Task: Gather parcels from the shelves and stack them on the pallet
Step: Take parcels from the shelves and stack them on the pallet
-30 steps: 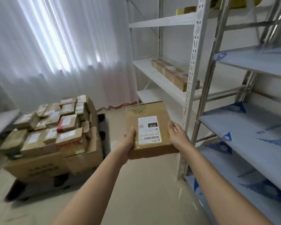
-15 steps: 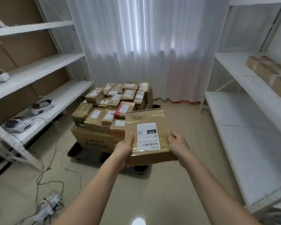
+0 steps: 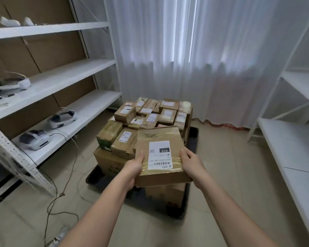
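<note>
Parcel held in both hands above the near edge of a loaded pallet.

White metal shelving on the left carries white and grey handheld devices on its lower boards, with thin cables trailing onto the tiled floor. Past it, the black plastic pallet bears a stack of brown taped cardboard parcels with white labels, the small ones resting on larger cartons. The left hand grasps the left side of a flat brown cardboard parcel with a white barcode label, thumb on top; the right hand grips its right side likewise. White shelves stand at the right.
</note>
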Action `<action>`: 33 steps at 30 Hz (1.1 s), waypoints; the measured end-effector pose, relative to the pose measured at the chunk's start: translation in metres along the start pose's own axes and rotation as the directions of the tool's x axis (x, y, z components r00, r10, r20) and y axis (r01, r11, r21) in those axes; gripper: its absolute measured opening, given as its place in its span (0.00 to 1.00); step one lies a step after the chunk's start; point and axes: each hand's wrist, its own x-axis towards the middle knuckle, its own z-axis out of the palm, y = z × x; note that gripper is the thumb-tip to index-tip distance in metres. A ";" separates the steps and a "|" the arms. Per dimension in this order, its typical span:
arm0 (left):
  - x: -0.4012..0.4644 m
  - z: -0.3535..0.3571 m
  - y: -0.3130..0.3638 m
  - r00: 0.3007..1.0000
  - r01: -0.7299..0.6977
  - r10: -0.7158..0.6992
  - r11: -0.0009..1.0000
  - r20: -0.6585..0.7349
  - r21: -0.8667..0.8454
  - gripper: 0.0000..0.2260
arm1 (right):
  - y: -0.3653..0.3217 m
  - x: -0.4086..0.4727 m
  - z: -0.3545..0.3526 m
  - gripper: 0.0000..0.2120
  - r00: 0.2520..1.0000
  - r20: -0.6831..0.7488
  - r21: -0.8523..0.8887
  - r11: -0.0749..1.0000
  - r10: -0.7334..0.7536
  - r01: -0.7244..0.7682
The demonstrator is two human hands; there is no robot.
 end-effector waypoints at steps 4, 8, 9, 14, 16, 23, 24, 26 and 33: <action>0.036 0.002 0.035 0.998 0.029 -0.031 0.999 0.051 0.036 0.27 | -0.020 0.037 0.004 0.22 0.999 -0.045 -0.065 0.998 0.010 -0.013; 0.070 0.019 0.048 0.993 0.074 -0.076 0.997 0.093 0.020 0.27 | -0.026 0.069 -0.004 0.20 0.997 -0.063 -0.083 0.996 0.039 -0.044; 0.077 0.025 0.052 0.992 0.082 -0.083 0.996 0.093 0.022 0.27 | -0.026 0.079 -0.007 0.20 0.997 -0.063 -0.097 0.994 0.042 -0.047; 0.112 0.056 0.082 0.994 0.068 -0.071 0.997 0.087 0.030 0.29 | -0.027 0.130 -0.024 0.19 0.996 -0.061 -0.083 0.994 0.060 -0.065; 0.124 0.072 0.094 0.996 0.066 -0.068 0.997 0.065 0.034 0.29 | -0.027 0.152 -0.034 0.20 0.997 -0.044 -0.090 0.994 0.060 -0.064; 0.168 0.134 0.126 0.996 0.087 -0.087 0.996 -0.009 0.035 0.29 | -0.031 0.239 -0.080 0.21 0.997 0.037 -0.138 0.988 0.074 -0.068; 0.173 0.140 0.130 0.996 0.089 -0.089 0.996 -0.015 0.020 0.29 | -0.034 0.249 -0.084 0.22 0.996 0.056 -0.154 0.986 0.075 -0.065; 0.186 0.147 0.136 0.995 0.090 -0.090 0.996 -0.038 -0.012 0.29 | -0.036 0.271 -0.087 0.23 0.994 0.086 -0.187 0.981 0.073 -0.056; 0.225 0.143 0.147 0.974 0.155 -0.152 0.988 -0.170 0.002 0.31 | -0.031 0.317 -0.064 0.22 0.968 0.232 -0.159 0.986 0.096 -0.059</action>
